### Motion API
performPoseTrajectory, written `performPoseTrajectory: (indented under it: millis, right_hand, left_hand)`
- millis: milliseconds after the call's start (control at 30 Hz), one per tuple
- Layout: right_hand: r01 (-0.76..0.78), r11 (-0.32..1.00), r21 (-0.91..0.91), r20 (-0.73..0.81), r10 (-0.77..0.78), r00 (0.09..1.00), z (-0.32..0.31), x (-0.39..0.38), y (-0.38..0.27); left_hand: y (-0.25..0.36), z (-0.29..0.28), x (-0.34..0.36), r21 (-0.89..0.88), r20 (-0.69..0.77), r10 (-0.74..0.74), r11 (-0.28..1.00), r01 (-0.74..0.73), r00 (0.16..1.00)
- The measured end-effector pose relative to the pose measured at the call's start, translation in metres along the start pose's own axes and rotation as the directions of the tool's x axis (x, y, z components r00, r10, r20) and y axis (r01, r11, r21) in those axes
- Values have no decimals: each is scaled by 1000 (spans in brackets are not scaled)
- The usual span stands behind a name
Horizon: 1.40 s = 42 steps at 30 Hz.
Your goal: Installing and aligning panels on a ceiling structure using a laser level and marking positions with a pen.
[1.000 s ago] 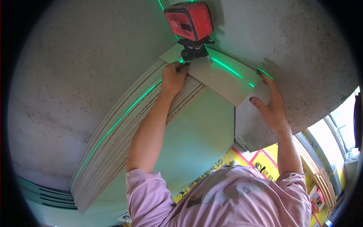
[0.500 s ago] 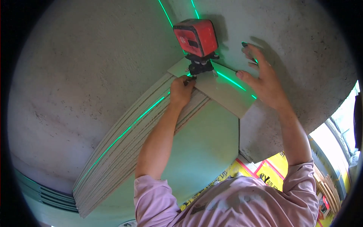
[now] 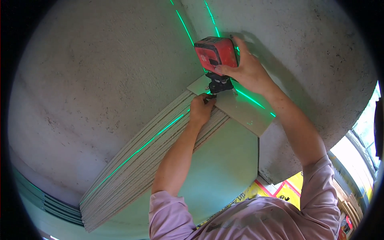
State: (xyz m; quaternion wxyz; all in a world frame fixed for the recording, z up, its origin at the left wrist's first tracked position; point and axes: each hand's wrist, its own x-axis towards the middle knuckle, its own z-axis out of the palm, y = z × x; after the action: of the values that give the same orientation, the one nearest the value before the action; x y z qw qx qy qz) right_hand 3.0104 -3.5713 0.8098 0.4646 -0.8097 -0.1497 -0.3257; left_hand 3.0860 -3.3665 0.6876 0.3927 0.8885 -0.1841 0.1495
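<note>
A red and black laser level [image 3: 216,54] stands on a small black mount [image 3: 219,83] in the wall corner. Under the mount lies a flat pale board piece [image 3: 250,108], resting across the top edges of leaning boards. My right hand [image 3: 250,72] grips the laser level's body, thumb on its front face and fingers round its far right side. My left hand [image 3: 202,109] is closed at the foot of the mount, fingertips pinching a small dark part of it. Green laser lines cross the board piece, the stack's edges and both walls.
A thick stack of boards [image 3: 140,160] leans on the left wall, its front board [image 3: 224,160] greenish. Bare concrete walls [image 3: 100,72] meet behind the laser level. Yellow printed sheeting [image 3: 294,186] covers the floor by my body. Wooden strips [image 3: 350,208] lie at the lower right.
My right hand has moved left from the air beside the laser level and taken hold of its body. The left hand keeps its pinch at the mount. The whole view has shifted slightly.
</note>
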Motion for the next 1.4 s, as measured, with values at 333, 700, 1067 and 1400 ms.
performPoseTrajectory:
  millis: [333, 700, 1067, 1400]
  right_hand:
    - [31, 976, -214, -57, -44, 997, 10, 15, 10]
    - [50, 980, -194, -29, -56, 998, 11, 17, 12]
    - [-50, 952, -302, 60, 71, 996, 8, 36, 6]
    - [-23, 965, -260, 68, 42, 997, 7, 43, 8]
  left_hand:
    - [-6, 3, 3, 20, 12, 12, 1000, -12, 1000]
    - [-11, 1, 4, -57, -33, -16, 998, 14, 999]
    - [-4, 2, 2, -8, 2, 57, 998, -57, 998]
    - [-2, 1, 0, -83, 56, 27, 996, -22, 998]
